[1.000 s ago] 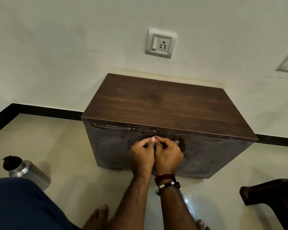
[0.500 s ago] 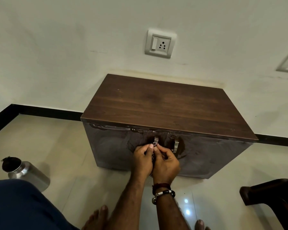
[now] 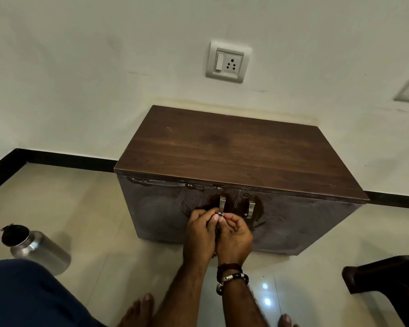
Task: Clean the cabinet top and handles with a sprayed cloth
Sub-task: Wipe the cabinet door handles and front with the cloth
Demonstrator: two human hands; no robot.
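Note:
A low cabinet with a dark wooden top stands against the wall. Its front doors are smeared with wet streaks. Two metal handles sit at the middle: the left handle and the right handle. My left hand and my right hand are pressed together at the lower end of the left handle. Both pinch a dark cloth around it; only a sliver of cloth shows between the hands.
A steel bottle stands on the tiled floor at the left. A dark chair leg reaches in at the right. My bare feet are below. A wall socket is above the cabinet.
Both hands slid down the left handle together, from its top to its lower end, uncovering both handles.

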